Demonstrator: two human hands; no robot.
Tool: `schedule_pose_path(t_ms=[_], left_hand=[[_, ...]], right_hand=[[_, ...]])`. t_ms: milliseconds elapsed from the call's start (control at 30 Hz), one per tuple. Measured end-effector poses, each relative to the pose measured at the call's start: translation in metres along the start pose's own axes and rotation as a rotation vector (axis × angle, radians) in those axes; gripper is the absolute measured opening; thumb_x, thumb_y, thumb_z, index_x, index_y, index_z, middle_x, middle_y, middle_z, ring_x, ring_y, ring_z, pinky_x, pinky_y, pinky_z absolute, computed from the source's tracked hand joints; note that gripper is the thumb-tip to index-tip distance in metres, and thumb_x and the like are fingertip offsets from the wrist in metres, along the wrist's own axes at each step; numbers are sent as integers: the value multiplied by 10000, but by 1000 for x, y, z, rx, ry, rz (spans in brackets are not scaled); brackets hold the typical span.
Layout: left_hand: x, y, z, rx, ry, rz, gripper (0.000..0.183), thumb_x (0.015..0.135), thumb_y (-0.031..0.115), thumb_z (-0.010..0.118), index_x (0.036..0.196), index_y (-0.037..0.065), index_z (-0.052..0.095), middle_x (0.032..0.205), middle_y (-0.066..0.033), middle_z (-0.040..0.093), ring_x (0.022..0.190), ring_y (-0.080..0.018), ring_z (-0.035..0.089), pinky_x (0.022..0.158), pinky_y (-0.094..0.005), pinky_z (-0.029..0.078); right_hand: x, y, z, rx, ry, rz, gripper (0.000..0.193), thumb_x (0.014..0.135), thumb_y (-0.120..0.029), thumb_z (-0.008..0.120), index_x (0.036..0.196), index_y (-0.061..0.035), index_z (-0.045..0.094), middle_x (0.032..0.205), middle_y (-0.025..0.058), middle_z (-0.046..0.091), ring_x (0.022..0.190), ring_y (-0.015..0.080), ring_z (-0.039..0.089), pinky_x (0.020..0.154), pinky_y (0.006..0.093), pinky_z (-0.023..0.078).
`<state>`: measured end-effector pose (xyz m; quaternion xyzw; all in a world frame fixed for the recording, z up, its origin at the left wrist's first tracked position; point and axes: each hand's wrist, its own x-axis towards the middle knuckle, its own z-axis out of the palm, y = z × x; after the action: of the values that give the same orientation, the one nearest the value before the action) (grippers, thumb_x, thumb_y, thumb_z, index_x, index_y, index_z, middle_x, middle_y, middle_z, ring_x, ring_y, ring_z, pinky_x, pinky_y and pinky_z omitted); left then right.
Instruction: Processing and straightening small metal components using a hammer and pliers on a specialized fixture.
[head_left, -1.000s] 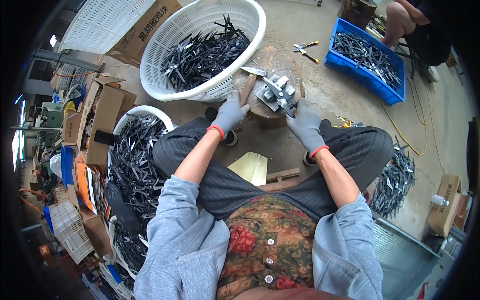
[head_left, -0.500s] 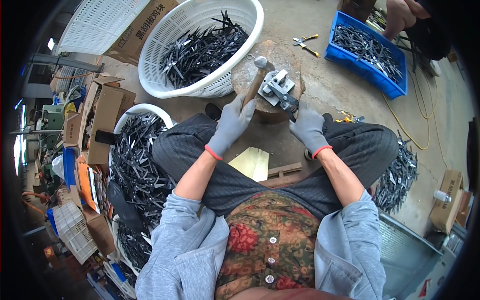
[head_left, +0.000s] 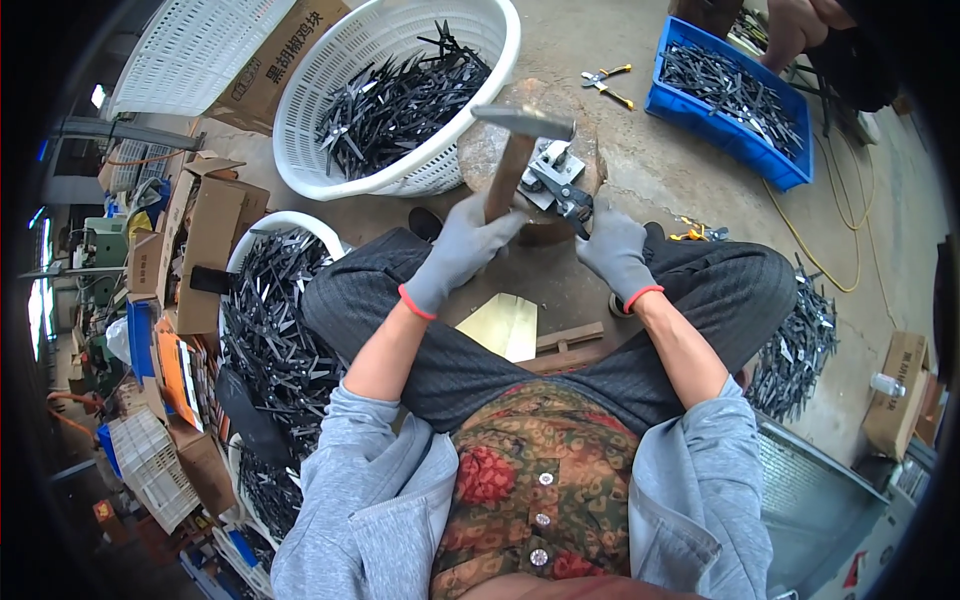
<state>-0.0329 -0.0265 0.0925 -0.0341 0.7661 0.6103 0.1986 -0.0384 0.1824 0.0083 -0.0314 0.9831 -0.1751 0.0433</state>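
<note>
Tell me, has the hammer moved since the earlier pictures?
Yes: the hammer has risen toward the camera, its head looking larger against the stump.

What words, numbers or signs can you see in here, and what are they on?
Large brown box beside the big white basket: large dark characters, which I won't copy out.
Brown box at far right: dark characters, small and tilted, not copied either.
Small carton at left: marks too small to read.

Soft, even light on the floor [head_left: 655,170], white glare at the far-left window [head_left: 43,300]! Edges curve, corners sink into black.
</note>
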Motion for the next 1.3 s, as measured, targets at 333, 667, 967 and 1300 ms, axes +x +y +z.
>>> schedule_pose_path(t_ms=[333,667,967,1300], left_hand=[[12,-28,-1,764,470,430,282,864,284,585,1002,44,530,759,-207,626,671,-395,615,564,-454,474],[42,-47,-25,741,571,418,295,865,269,581,960,-6,527,740,-251,601,653,-417,595,601,-480,457],[80,-85,-45,74,69,-185,446,921,454,452,924,31,594,683,-104,610,555,-209,590,509,-322,485],[65,-82,-40,788,504,159,251,863,281,554,944,45,585,856,-221,622,830,-373,604,725,-436,458]], right_hand=[[2,1,-1,14,5,3,439,678,-287,708,990,-61,497,871,145,605,738,325,639,614,435,507],[3,0,-1,91,-44,13,457,693,-277,683,1044,-47,502,912,170,611,824,317,629,682,424,503],[6,-18,-13,1800,-463,-28,268,897,-216,527,1106,-49,528,863,68,573,710,135,577,625,277,477],[12,-39,-18,1281,170,-95,48,884,-77,537,882,-32,521,667,-10,482,600,79,448,558,232,385]])
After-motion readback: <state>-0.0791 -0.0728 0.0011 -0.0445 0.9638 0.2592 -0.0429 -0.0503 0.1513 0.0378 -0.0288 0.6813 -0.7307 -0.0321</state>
